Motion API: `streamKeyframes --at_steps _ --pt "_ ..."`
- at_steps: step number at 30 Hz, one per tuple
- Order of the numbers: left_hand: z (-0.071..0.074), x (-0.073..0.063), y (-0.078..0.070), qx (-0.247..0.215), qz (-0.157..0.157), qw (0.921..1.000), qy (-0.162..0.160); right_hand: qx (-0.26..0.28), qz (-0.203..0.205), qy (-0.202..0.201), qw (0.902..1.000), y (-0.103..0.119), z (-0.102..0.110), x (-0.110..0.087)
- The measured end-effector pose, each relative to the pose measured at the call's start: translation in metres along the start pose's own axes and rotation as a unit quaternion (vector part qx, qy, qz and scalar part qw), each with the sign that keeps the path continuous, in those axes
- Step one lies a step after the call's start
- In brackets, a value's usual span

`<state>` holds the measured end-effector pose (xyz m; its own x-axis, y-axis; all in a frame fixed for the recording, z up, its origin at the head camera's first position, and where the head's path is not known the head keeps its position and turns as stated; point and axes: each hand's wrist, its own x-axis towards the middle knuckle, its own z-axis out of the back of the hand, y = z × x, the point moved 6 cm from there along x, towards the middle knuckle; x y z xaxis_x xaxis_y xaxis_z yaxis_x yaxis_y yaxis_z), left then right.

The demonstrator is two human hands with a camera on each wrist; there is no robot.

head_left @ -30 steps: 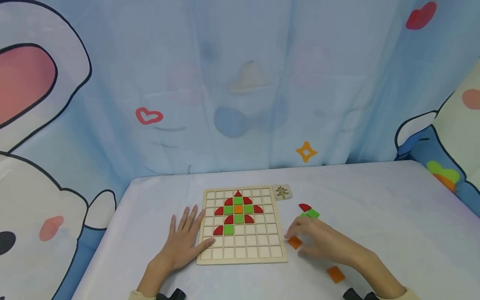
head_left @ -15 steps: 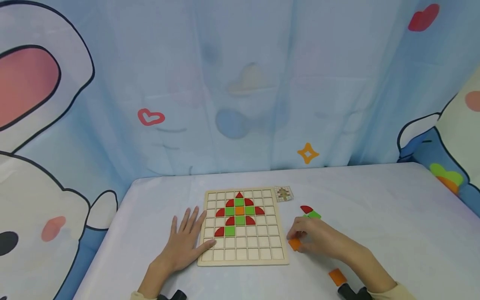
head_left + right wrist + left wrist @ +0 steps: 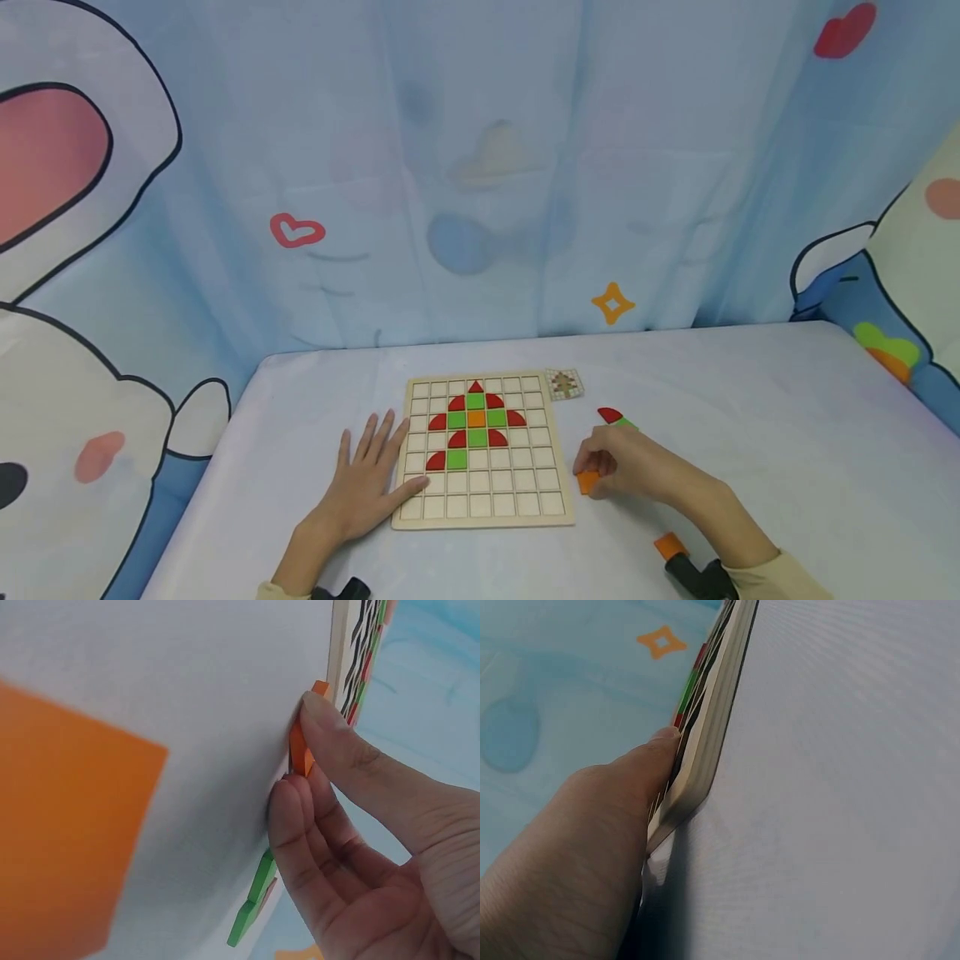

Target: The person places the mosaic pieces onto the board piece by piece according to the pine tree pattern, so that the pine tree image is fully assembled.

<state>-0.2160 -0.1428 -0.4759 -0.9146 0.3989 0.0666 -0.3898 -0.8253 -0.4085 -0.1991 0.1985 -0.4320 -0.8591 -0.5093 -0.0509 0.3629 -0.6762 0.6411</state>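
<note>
A wooden grid board (image 3: 517, 504) lies on the table with red, green and orange pieces set in its cells, forming a tree-like pattern. My left hand (image 3: 363, 479) is spread along the board's left side, its thumb resting on the frame; the left wrist view shows that thumb (image 3: 641, 761) at the board's edge. Just right of the board, my right hand (image 3: 637, 462) pinches an orange square tile (image 3: 587, 482) between thumb and fingers. In the right wrist view the orange tile (image 3: 301, 746) is at the table surface; whether it is lifted, I cannot tell.
A second orange tile (image 3: 670, 545) lies near the right wrist's black camera mount (image 3: 701, 577). Beyond the right hand are a red rounded piece (image 3: 610, 414) and green tiles (image 3: 260, 881), partly hidden from the head view. A small pattern card (image 3: 565, 384) touches the board's upper right corner.
My right hand has closed its fingers and thumb on the orange tile and turned it slightly. The right wrist has shifted left, towards the second orange tile. My left hand stays put.
</note>
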Motion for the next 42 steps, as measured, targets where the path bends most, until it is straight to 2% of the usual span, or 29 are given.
streamKeyframes --at_steps 5,10,20,23,26,31,35,39,42 --pt "-0.001 -0.001 0.002 0.002 -0.011 0.9997 -0.020 -0.008 -0.007 0.003 0.9999 -0.003 0.001 0.003" --pt "-0.003 -0.001 0.007 -0.001 -0.016 0.9994 -0.032 0.014 -0.007 0.004 0.9999 -0.004 0.001 0.006" --pt "-0.005 0.000 0.009 0.017 0.001 0.9998 -0.014 0.061 -0.054 -0.032 0.9961 -0.006 0.001 0.001" --pt "-0.003 0.000 0.007 0.016 0.007 0.9998 -0.003 0.066 -0.053 -0.036 0.9958 -0.005 0.001 0.001" --pt "-0.003 0.000 0.007 0.012 0.002 0.9999 -0.009 0.058 -0.037 -0.042 0.9968 -0.002 0.002 0.003" --pt "-0.002 0.000 0.006 0.006 -0.014 0.9996 -0.025 0.022 -0.011 -0.074 0.9970 0.010 0.007 0.013" --pt "0.000 0.001 0.004 0.006 -0.006 0.9999 -0.006 0.014 0.021 -0.099 0.9948 0.030 0.009 0.027" --pt "0.000 0.001 0.004 0.008 0.001 1.0000 0.003 0.021 0.040 -0.102 0.9938 0.051 0.003 0.044" --pt "-0.001 0.000 0.004 0.000 -0.013 0.9998 -0.014 0.020 0.035 -0.095 0.9947 0.062 -0.005 0.058"
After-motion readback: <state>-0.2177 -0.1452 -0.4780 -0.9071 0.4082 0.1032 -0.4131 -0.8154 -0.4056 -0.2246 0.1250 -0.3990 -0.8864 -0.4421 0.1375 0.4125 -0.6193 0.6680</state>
